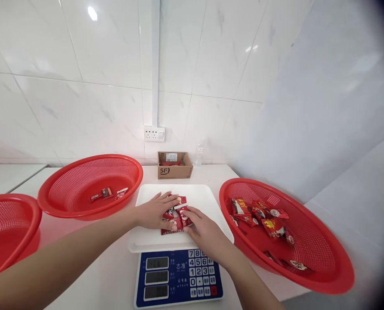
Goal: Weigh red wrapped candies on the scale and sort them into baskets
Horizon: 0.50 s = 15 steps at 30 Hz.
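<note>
Both my hands rest on the white pan (150,239) of a digital scale (178,277), over a small pile of red snack packets (176,217). My left hand (155,211) lies flat on the left side of the pile, fingers stretched out and slightly apart. From the right, my right hand (205,230) lies on the pile with its fingers extended and their tips touching the packets. Neither hand has a packet wrapped in its fingers.
A red mesh basket (321,254) at the right holds several red packets (269,219). Another red basket (82,181) at the left holds a few packets (108,193). A third red basket (4,232) shows at the far left. A cardboard box (174,165) and a clear bottle (197,156) stand by the tiled wall.
</note>
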Available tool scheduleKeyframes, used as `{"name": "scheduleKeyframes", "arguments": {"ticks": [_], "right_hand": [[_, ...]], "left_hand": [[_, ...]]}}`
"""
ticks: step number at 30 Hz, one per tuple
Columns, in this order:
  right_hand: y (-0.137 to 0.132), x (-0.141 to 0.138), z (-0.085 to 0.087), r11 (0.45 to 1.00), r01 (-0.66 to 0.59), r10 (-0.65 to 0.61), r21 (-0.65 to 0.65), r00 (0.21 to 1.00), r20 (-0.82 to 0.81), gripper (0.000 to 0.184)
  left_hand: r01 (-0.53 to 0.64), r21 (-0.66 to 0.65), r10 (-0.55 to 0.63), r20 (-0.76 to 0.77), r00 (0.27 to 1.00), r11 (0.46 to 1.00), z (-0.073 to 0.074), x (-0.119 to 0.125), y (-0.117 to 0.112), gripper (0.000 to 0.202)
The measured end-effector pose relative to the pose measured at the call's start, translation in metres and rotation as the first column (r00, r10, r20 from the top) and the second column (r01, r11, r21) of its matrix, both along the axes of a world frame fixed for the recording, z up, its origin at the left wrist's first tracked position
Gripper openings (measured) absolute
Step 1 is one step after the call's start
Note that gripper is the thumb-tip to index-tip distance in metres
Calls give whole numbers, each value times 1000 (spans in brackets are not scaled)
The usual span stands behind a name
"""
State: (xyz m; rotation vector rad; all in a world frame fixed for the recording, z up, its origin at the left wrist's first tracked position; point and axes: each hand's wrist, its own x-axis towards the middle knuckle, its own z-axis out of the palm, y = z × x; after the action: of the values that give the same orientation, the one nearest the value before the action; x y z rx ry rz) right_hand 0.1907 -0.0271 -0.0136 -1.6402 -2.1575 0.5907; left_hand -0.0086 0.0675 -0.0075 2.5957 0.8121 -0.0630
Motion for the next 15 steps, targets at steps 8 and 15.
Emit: {"name": "scheduleKeyframes", "arguments": {"ticks": [8,15], "right_hand": [[-4,6,4,996,-77,78,36,997,-28,45],[-4,0,-1,991,-136,137,-17,990,26,52]], "left_hand": [[-61,36,60,35,998,997,-2,-1,3,85],[-49,77,48,12,999,996,-5,-6,6,70]]}}
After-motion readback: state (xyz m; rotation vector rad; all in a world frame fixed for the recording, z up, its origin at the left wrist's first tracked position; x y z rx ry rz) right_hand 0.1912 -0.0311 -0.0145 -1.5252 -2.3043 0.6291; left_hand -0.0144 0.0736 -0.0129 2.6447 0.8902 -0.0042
